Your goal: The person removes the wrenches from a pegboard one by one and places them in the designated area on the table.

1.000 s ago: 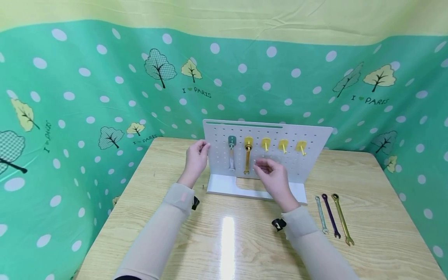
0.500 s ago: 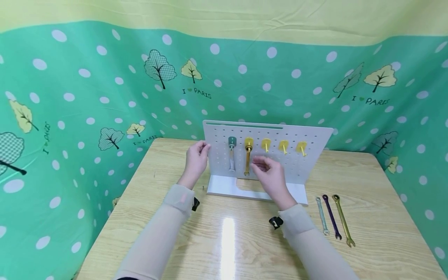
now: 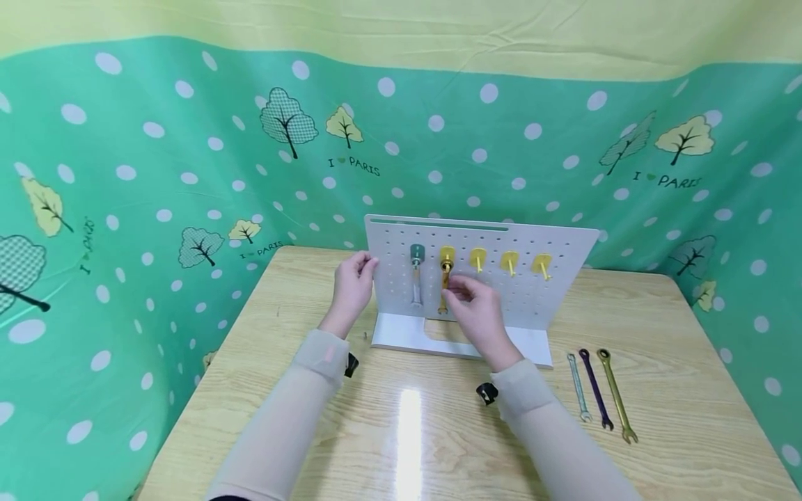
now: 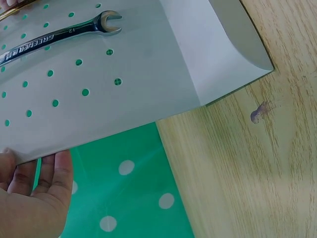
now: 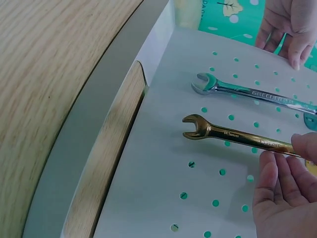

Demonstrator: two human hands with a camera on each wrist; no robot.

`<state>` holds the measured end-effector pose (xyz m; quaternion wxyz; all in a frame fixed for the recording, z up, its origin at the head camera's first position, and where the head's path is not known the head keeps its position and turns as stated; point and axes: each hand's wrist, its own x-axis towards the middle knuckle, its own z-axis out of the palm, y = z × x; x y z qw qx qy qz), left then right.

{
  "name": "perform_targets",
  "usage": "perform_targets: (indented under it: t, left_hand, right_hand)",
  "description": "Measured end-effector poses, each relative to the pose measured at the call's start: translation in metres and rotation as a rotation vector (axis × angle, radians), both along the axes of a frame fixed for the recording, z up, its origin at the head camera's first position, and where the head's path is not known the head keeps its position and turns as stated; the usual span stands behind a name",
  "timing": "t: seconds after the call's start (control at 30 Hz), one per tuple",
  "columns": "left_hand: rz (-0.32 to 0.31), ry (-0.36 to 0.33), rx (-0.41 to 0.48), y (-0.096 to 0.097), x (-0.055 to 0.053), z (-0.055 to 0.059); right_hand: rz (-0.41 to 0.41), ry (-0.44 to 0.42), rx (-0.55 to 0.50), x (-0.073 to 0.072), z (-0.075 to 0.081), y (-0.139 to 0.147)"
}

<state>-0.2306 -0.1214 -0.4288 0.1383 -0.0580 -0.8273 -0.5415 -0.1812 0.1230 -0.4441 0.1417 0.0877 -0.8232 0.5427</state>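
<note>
My left hand (image 3: 353, 287) pinches the left edge of a white pegboard (image 3: 401, 236) between thumb and fingers. A gold combination wrench (image 5: 237, 136) hangs from a yellow hook (image 3: 447, 252), open end down. My right hand (image 3: 477, 309) pinches its shaft, the thumb over it and the fingers on the other side. To the left, a silver combination wrench (image 4: 54, 37) hangs from a dark green hook (image 3: 417, 252), apart from both hands.
Further right on the board are three yellow hooks (image 3: 510, 261) with nothing on them. A small silver wrench (image 3: 579, 386), a purple wrench (image 3: 596, 388) and a larger gold-green wrench (image 3: 617, 396) lie side by side on the wooden table (image 3: 689, 362).
My right hand has moved left and slightly up across the board, from beside the hanging gold wrench onto its shaft. The left hand keeps its place on the board's edge.
</note>
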Motion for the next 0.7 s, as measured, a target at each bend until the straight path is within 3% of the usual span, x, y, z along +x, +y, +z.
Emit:
perform_targets:
  t: [0.7]
  left_hand:
    - [0.009, 0.016, -0.001, 0.0015, 0.0005, 0.0002]
  right_hand:
    - [0.010, -0.051, -0.060, -0.0054, -0.0029, 0.0012]
